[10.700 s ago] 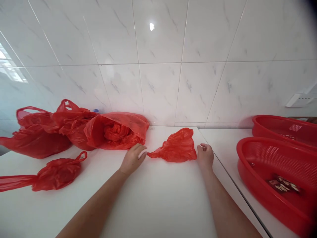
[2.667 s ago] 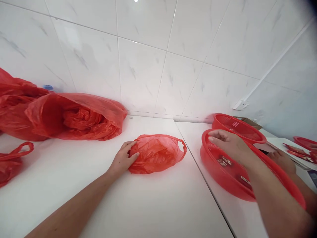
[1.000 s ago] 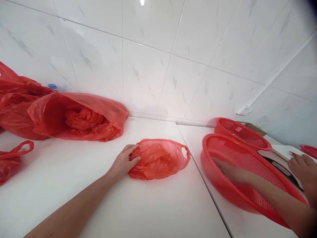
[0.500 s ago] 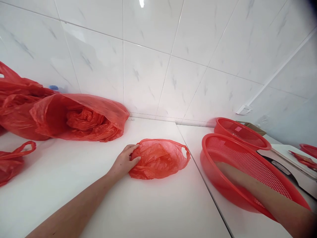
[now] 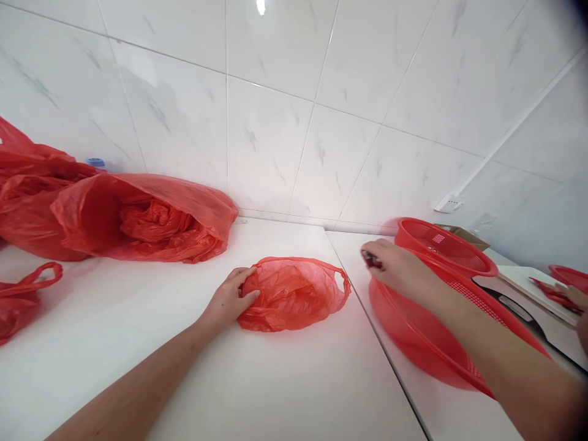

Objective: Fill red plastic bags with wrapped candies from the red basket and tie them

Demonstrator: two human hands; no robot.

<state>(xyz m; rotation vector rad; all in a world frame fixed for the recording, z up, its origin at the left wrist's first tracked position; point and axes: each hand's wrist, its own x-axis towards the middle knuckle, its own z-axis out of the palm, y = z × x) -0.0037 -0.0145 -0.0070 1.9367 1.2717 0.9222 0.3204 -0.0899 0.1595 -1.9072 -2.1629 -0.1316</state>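
My left hand (image 5: pixel 232 297) pinches the left rim of a thin red plastic bag (image 5: pixel 294 297), thumb inside its mouth. The bag lies on the white table with its mouth spread wide and a handle loop at its right end. My right hand (image 5: pixel 383 263) is raised over the far-left rim of a large red plastic colander (image 5: pixel 413 340), fingers closed around small dark reddish pieces (image 5: pixel 372 260). Those pieces are blurred, and their kind does not show. The forearm hides part of the colander.
At the left lie larger red bags (image 5: pixel 151 214) stuffed with more plastic, and a smaller red bag (image 5: pixel 22 300). A second red colander (image 5: pixel 445 245), a kitchen scale (image 5: pixel 517 306) and a white board (image 5: pixel 528 285) stand right. Another person's hand (image 5: pixel 579 300) touches red items there.
My right hand has come up out of the large colander and moved left with small dark pieces in it. My left hand stays on the bag. Another person's hand has appeared at the right edge.
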